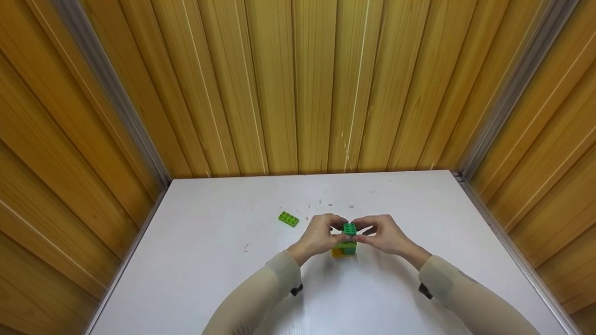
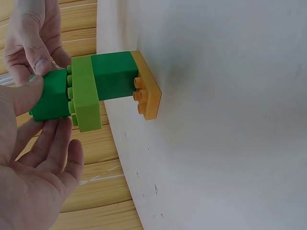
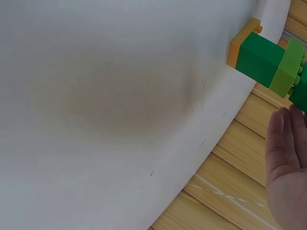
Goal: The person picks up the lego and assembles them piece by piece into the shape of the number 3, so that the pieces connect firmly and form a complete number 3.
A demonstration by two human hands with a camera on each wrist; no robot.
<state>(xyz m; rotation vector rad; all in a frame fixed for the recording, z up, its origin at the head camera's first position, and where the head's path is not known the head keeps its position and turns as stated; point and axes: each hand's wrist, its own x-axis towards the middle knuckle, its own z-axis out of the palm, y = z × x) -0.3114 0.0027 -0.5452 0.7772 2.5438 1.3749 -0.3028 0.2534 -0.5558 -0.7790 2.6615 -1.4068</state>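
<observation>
A dark green toy building brick [image 1: 349, 228] is held between both hands on top of a small stack. My left hand [image 1: 321, 235] pinches it from the left, thumb and fingers on opposite sides. From the right, my right hand [image 1: 384, 235] grips the same brick with thumb and fingertips. In the left wrist view, a lime green brick [image 2: 86, 93] lies under it, and the lime studs show between the two. Lower down come another dark green brick [image 2: 115, 74] and a flat orange base piece [image 2: 151, 91] with bare studs, resting on the table.
A loose lime green brick [image 1: 288, 218], studs up, lies on the white table [image 1: 209, 279] to the left of the hands. Wood-patterned walls [image 1: 312, 93] stand behind and at both sides of the table. Small dark marks dot the tabletop.
</observation>
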